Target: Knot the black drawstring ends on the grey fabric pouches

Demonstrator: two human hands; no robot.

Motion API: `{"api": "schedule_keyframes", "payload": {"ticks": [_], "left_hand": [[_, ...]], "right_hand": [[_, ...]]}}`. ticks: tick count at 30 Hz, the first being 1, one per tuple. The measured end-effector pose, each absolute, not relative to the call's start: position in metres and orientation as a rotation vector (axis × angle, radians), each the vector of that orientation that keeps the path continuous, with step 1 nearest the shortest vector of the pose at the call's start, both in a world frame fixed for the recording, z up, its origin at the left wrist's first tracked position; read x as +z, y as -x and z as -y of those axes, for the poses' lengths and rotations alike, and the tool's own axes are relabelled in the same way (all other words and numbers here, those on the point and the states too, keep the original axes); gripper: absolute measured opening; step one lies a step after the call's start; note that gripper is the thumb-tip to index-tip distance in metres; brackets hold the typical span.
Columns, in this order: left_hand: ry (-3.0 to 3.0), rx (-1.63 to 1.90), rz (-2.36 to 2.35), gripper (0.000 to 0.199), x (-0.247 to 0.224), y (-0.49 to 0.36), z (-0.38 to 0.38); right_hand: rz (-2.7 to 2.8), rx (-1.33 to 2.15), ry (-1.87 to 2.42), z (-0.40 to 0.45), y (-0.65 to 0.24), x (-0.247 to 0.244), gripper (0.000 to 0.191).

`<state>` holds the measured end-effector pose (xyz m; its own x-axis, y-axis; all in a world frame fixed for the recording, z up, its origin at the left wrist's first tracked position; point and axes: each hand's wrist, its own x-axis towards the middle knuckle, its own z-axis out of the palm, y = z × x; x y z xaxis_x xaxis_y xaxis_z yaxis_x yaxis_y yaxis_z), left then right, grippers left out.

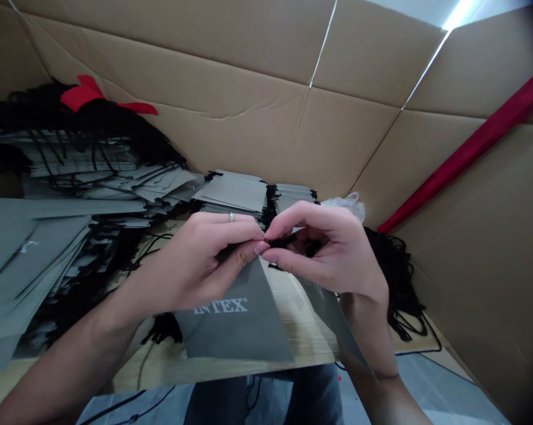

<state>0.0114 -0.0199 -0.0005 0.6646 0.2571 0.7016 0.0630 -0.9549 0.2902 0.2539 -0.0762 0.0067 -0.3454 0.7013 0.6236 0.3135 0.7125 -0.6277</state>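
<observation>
Head view: your left hand (204, 255) is pinching the grey sheet (248, 330), likely light, bendy, best held by its top corner; your right hand (343, 248) is pinching black cord (285, 241).

I see matt, smooth grey sheets (237, 330), a pale wood-look tabletop (308, 330) with a soft sheen, and matt brown cardboard walls (248, 47).

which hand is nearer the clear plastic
Right. The right hand is just in front of the clear plastic; the left hand is farther off, to its left.
</observation>
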Motion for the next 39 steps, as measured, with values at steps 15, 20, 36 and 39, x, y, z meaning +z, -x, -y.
{"api": "schedule_keyframes", "payload": {"ticks": [15, 20, 36, 39], "left_hand": [[-2.640, 1.246, -0.482, 0.011, -0.014, -0.021, 0.022], [-2.687, 1.108, -0.425, 0.025, -0.018, -0.023, 0.019], [-2.426, 1.000, 0.026, 0.033, 0.005, -0.016, 0.028], [-2.426, 0.989, -0.118, 0.031, 0.007, -0.013, 0.030]], "right_hand": [[1.992, 0.348, 0.843, 0.075, -0.246, 0.004, 0.010], [1.985, 0.385, 0.877, 0.075, -0.247, 0.004, 0.008], [1.577, 1.184, 0.472, 0.071, -0.236, -0.014, 0.029], [1.581, 1.154, 0.470, 0.066, -0.236, -0.010, 0.029]]}}
